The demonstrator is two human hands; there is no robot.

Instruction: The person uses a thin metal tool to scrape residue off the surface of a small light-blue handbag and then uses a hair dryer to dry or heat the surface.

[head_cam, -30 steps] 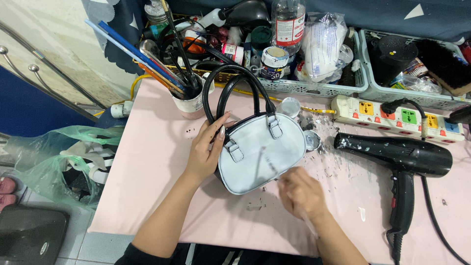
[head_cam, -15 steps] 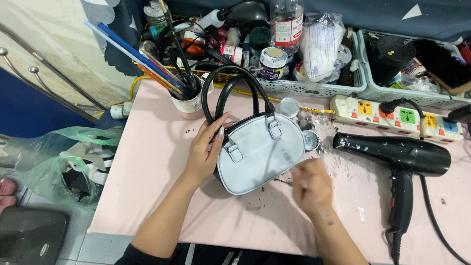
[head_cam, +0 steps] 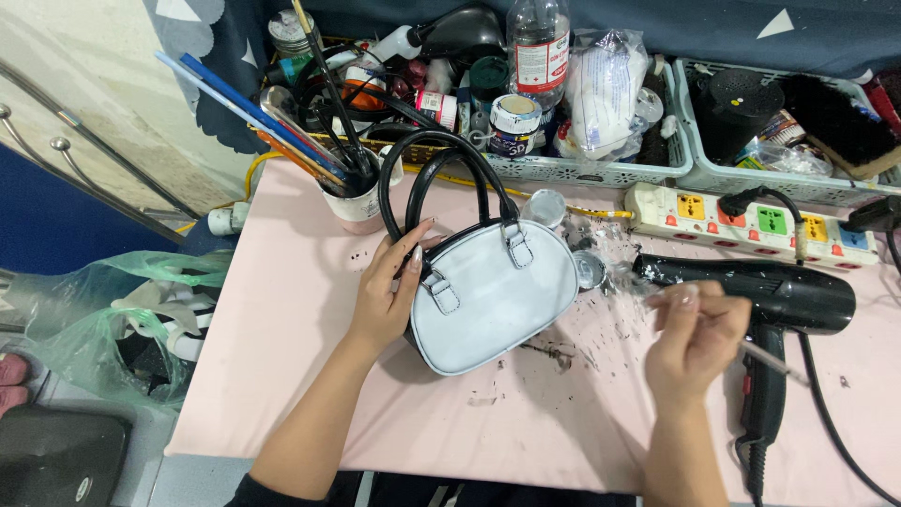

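A small pale blue handbag [head_cam: 493,296] with black handles lies flat on the pink table [head_cam: 282,310]. My left hand [head_cam: 387,291] rests against the bag's left edge, fingers by the strap buckle, steadying it. My right hand [head_cam: 693,333] is raised to the right of the bag, just in front of the black hair dryer [head_cam: 751,291], fingers pinched on a thin paintbrush [head_cam: 770,361] whose handle sticks out to the right. A small open paint pot [head_cam: 588,269] stands next to the bag's right side.
A cup of brushes [head_cam: 357,192] stands behind the bag. Baskets [head_cam: 601,172] of bottles and jars line the back edge, with a power strip [head_cam: 751,218] beside them. Dark paint flecks dot the table. A plastic bag [head_cam: 113,319] hangs at the left.
My right hand has moved from just below the bag out to the right and up, near the hair dryer, with the brush. The left hand and bag have stayed put.
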